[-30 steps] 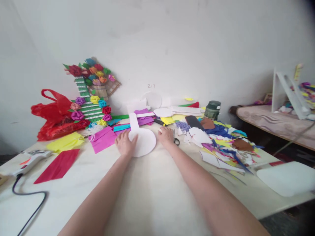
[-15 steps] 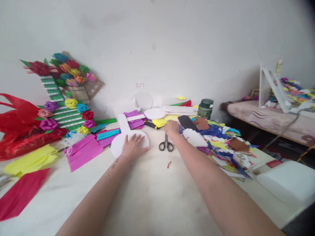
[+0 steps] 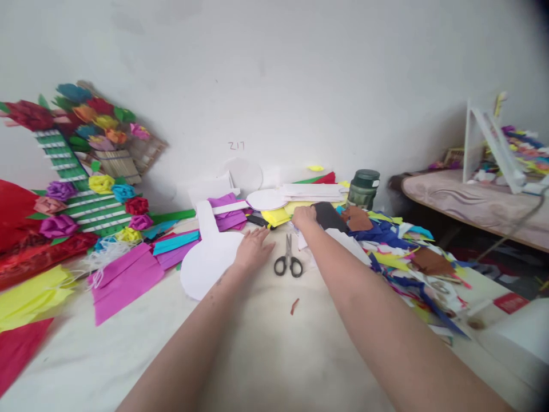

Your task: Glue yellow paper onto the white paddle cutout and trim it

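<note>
My left hand (image 3: 254,249) is open, with its fingers stretched out beside the right edge of a white paper cutout (image 3: 205,264). The cutout has a round body and a straight strip at its top. My right hand (image 3: 304,218) is curled closed among the papers at the back, next to a black phone (image 3: 328,216). What its fingers hold, if anything, is hidden. Between my hands lie scissors (image 3: 289,252), blades pointing away from me. A small brown scrap (image 3: 294,306) is on the cloth nearer to me.
Colourful paper scraps (image 3: 412,257) are heaped on the right, with a green jar (image 3: 363,189) behind. A white disc (image 3: 266,199) lies at the back. Magenta paper (image 3: 126,283) and a flower-decorated green-striped piece (image 3: 100,209) are on the left.
My left hand has slid right, off the middle of the white cutout. My right hand has moved away from the scissors, whose blades now show fully. The view has shifted slightly.
</note>
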A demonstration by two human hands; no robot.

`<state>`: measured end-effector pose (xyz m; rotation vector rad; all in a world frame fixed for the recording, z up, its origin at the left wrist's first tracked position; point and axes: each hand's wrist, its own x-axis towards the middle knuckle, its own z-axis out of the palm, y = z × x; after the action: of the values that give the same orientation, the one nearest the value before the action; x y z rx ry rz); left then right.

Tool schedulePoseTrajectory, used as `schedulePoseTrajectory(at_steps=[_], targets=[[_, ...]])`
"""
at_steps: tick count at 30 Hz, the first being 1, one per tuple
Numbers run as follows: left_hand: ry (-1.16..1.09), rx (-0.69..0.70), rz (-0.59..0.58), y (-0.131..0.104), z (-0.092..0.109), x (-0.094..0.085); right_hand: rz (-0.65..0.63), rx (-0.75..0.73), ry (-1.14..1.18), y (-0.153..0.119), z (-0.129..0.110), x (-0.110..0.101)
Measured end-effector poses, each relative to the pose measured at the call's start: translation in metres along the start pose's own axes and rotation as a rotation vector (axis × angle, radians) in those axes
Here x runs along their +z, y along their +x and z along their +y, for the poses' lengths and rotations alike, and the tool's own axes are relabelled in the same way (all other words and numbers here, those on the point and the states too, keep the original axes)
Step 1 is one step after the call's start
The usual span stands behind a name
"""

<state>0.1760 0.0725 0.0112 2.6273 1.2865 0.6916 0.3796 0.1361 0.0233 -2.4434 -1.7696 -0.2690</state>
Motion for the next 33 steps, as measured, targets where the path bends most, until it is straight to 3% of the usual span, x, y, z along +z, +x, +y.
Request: schedulePoseTrajectory(at_steps=[13, 23, 33], targets=[[-0.001, -0.066, -0.045, 0.000, 0.002, 0.005, -0.023, -0.120, -0.074, 0.003, -0.008, -0.010], [-0.041, -0.087, -0.042, 0.003, -0.003, 0.007, 0.131, -0.079, -0.095, 0.003, -0.002, 0.004], [-0.123, -0.135, -0.036, 0.004, -0.002, 0.008, 0.245, -0.137, -0.035, -0.003, 0.001, 0.010]])
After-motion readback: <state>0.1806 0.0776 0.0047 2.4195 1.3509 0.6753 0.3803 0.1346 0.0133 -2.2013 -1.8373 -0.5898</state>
